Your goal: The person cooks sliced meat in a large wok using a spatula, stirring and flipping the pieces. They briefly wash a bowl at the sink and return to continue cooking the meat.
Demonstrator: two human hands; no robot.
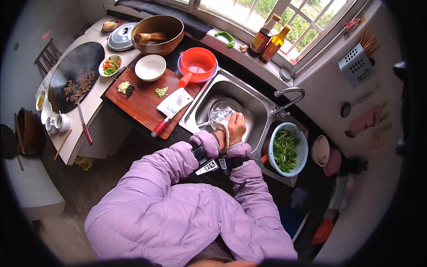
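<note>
Over the front of the steel sink point(202, 104), my two hands are pressed close together. A whitish, cloth-like piece point(230, 129) is bunched between them. My right hand point(238, 127) is closed in a fist around it. My left hand point(219, 136) lies against its other side, with its fingers mostly hidden. Just beyond the hands, inside the sink, is a round see-through basin point(235, 105) with bright glints in it. The faucet point(289, 92) stands at the sink's far right.
Left of the sink, a cutting board point(142, 109) bears a cleaver point(174, 104), chopped pieces and a white bowl point(150, 67). A red dipper point(199, 62) sits behind. Right, a blue basket point(304, 149) holds greens. Far left, a wok point(58, 82) of browned meat steams.
</note>
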